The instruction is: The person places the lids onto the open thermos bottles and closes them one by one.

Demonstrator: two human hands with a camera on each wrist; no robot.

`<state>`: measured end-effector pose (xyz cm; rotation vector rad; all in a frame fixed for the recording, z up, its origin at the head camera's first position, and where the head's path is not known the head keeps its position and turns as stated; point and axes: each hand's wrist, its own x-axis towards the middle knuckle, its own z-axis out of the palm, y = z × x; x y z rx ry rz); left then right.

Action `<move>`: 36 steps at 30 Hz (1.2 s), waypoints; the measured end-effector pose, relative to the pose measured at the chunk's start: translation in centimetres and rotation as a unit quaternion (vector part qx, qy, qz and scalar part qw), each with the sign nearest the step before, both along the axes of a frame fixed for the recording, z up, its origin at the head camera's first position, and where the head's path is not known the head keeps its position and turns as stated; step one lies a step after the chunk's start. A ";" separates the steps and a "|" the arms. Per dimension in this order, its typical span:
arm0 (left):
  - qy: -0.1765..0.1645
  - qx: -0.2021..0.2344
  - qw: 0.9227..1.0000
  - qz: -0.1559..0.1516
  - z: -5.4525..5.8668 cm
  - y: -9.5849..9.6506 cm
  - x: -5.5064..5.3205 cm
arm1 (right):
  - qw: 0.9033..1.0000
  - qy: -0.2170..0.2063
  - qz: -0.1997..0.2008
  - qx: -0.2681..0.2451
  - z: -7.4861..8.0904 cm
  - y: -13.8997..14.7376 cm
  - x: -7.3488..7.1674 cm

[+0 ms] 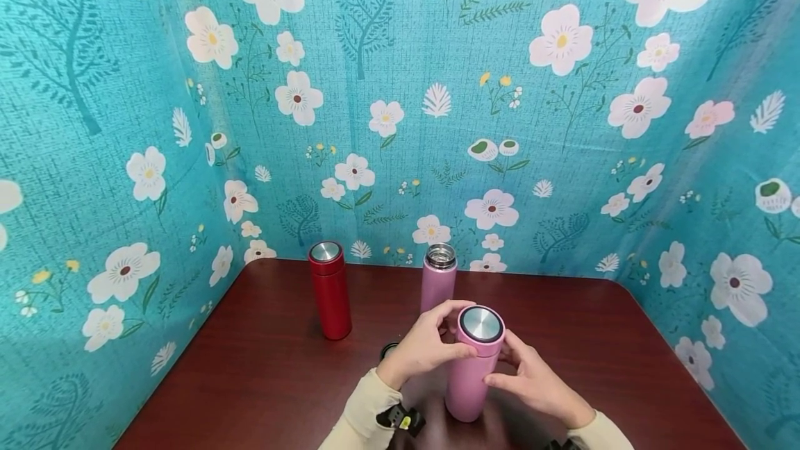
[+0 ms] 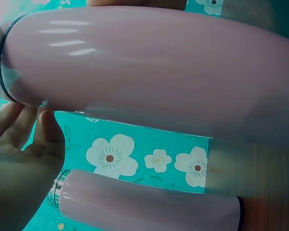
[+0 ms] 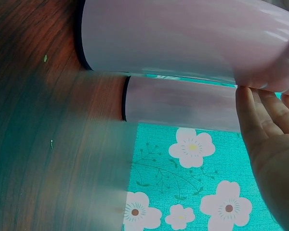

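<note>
While the left hand (image 1: 425, 347) is gripping the lid (image 1: 482, 325), the right hand (image 1: 539, 382) is holding the front pink flask (image 1: 467, 389)

A person at a dark red-brown tabletop (image 1: 262, 367) is handling the front pink flask, which is standing nearly upright at the near side, right of centre; whether its base is touching the wood is hard to tell. The left thumb is pressing the lid's near side and the fingers are curling behind, so that hand is clamped on the lid. The right thumb and fingers are clasping the body from opposite sides, just below. The lid is sitting in place, a thin seam showing beneath it.

Judging by this grip, the step in hand is probably twisting the lid, though loosening or tightening cannot be told. The next move seems to be calling for the right hand to be bracing the body while the left is turning.

Behind, a second pink flask (image 1: 437, 289) is standing uncapped, its metal neck (image 1: 441, 256) showing. Beside the left hand, a dark round object (image 1: 388, 349), perhaps another cap, is lying partly hidden. Farther left, a red flask (image 1: 332, 301) is standing capped. Flowered turquoise cloth (image 1: 400, 179) is hanging behind everything.
</note>
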<state>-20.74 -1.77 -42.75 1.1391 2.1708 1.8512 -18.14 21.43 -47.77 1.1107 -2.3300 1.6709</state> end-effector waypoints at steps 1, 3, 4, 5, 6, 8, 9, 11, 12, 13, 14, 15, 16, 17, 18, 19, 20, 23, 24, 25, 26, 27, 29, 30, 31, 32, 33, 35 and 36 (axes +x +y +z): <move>0.002 0.000 1.000 -0.003 -0.1 0.0 -0.1 | 1.000 -0.005 -0.002 0.000 0.0 0.0 0.0; 0.008 0.003 1.000 -0.009 -0.2 -0.1 -0.1 | 1.000 -0.010 -0.006 0.001 0.0 -0.1 0.0; 0.011 0.004 1.000 -0.012 -0.3 -0.1 -0.1 | 1.000 -0.011 -0.007 0.001 0.1 -0.1 0.1; 0.010 0.005 1.000 -0.014 -0.3 0.0 0.0 | 1.000 -0.014 -0.008 -0.001 0.2 -0.1 0.2; 0.010 0.005 1.000 -0.013 -0.3 0.0 0.0 | 1.000 -0.013 -0.007 -0.001 0.3 -0.2 0.3; 0.002 0.004 1.000 -0.009 -0.3 0.2 0.1 | 1.000 -0.011 -0.005 -0.005 0.5 -0.2 0.4; 0.000 0.002 1.000 -0.004 -0.2 0.3 0.2 | 1.000 -0.010 -0.004 -0.007 0.5 -0.2 0.4; -0.003 0.000 1.000 0.006 -0.1 0.4 0.3 | 1.000 -0.012 0.001 -0.009 0.5 -0.1 0.4; -0.001 -0.002 1.000 0.013 0.0 0.4 0.4 | 1.000 -0.014 0.003 -0.009 0.4 -0.1 0.4; 0.002 -0.004 1.000 0.016 0.4 0.4 0.6 | 1.000 -0.015 0.004 -0.009 0.4 -0.1 0.3; 0.007 -0.005 1.000 0.018 0.8 0.4 0.8 | 1.000 -0.015 0.006 -0.009 0.3 0.0 0.3; 0.013 -0.004 1.000 0.018 0.8 0.4 0.8 | 1.000 -0.016 0.006 -0.010 0.2 0.0 0.2; 0.017 -0.005 1.000 0.018 1.1 0.3 1.0 | 1.000 -0.016 0.007 -0.010 0.2 0.0 0.2; 0.015 -0.007 1.000 0.018 1.1 0.3 0.9 | 1.000 -0.014 0.008 -0.010 0.2 0.0 0.2; 0.015 -0.008 1.000 0.017 1.1 0.4 0.9 | 1.000 -0.011 0.009 -0.010 0.1 0.1 0.2; 0.016 -0.007 1.000 0.015 1.0 0.3 0.8 | 1.000 -0.008 0.010 -0.010 0.1 0.1 0.1; 0.018 -0.006 1.000 0.013 0.7 0.4 0.5 | 1.000 -0.006 0.011 -0.011 0.1 0.1 0.1; 0.017 -0.007 1.000 0.010 -0.2 0.5 -0.1 | 1.000 -0.008 0.010 -0.011 0.2 0.1 0.1; 0.018 -0.006 1.000 0.008 -0.2 0.5 -0.1 | 1.000 -0.008 0.008 -0.011 0.3 0.1 0.1; 0.018 -0.005 1.000 0.007 -0.3 0.4 -0.1 | 1.000 -0.010 0.004 -0.010 0.3 0.0 0.2; 0.017 -0.003 1.000 0.006 -0.3 0.4 -0.1 | 1.000 -0.014 0.000 -0.010 0.3 0.0 0.2; 0.011 -0.001 1.000 0.004 -0.3 0.4 0.0 | 1.000 -0.020 -0.007 -0.010 0.4 -0.1 0.3; -0.002 0.003 1.000 -0.002 0.1 0.3 0.4 | 0.999 -0.035 -0.019 -0.010 0.4 -0.2 0.4; -0.007 0.005 1.000 -0.005 0.5 0.2 0.6 | 0.999 -0.037 -0.025 -0.010 0.4 -0.2 0.4; -0.010 0.006 1.000 -0.007 0.9 0.1 0.9 | 0.999 -0.042 -0.029 -0.011 0.4 -0.2 0.4; -0.015 0.005 1.000 -0.008 1.3 0.0 1.2 | 0.998 -0.044 -0.032 -0.012 0.4 -0.3 0.5; -0.017 0.005 1.000 -0.009 1.7 -0.1 1.5 | 0.998 -0.043 -0.034 -0.012 0.4 -0.3 0.5; -0.011 0.004 1.000 -0.010 2.4 -0.2 1.9 | 0.999 -0.032 -0.033 -0.013 0.5 -0.4 0.5; -0.010 0.003 1.000 -0.008 2.6 -0.2 1.9 | 0.999 -0.025 -0.031 -0.013 0.5 -0.4 0.6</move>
